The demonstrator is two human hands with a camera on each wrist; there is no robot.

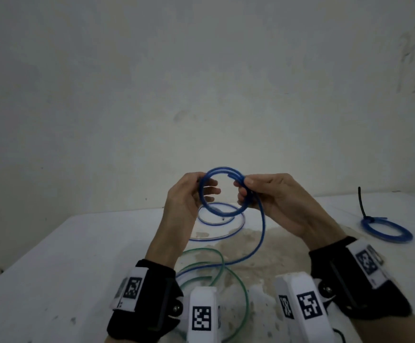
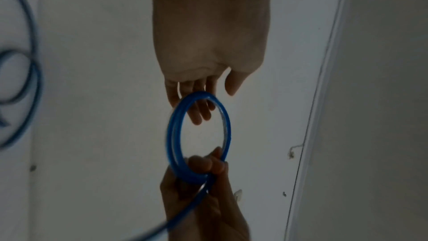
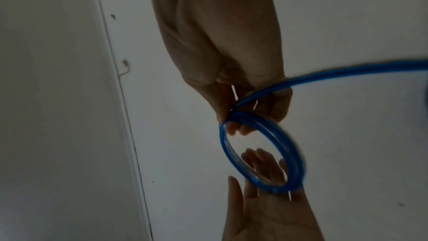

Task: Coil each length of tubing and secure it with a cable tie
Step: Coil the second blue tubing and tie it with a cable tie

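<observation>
Above the table I hold a small coil of blue tubing (image 1: 222,214) between both hands. My right hand (image 1: 243,189) pinches the coil's right side, thumb on top and fingers curled under; the right wrist view shows this grip, right hand (image 3: 234,125) on the coil (image 3: 294,153). My left hand (image 1: 209,189) has straight fingers lying against the coil's left side, its thumb apart. In the left wrist view the coil (image 2: 172,135) stands edge-on between the left hand (image 2: 199,109) and the right hand (image 2: 208,168). The tubing's loose tail (image 1: 263,231) hangs from the right hand to the table.
On the white table (image 1: 78,256) lie a loose green tubing (image 1: 246,298) near me and a clear-blue tubing (image 1: 216,237) under my hands. At the far right lies a blue coil (image 1: 409,235) bound with a black cable tie (image 1: 361,201). A wall stands right behind the table.
</observation>
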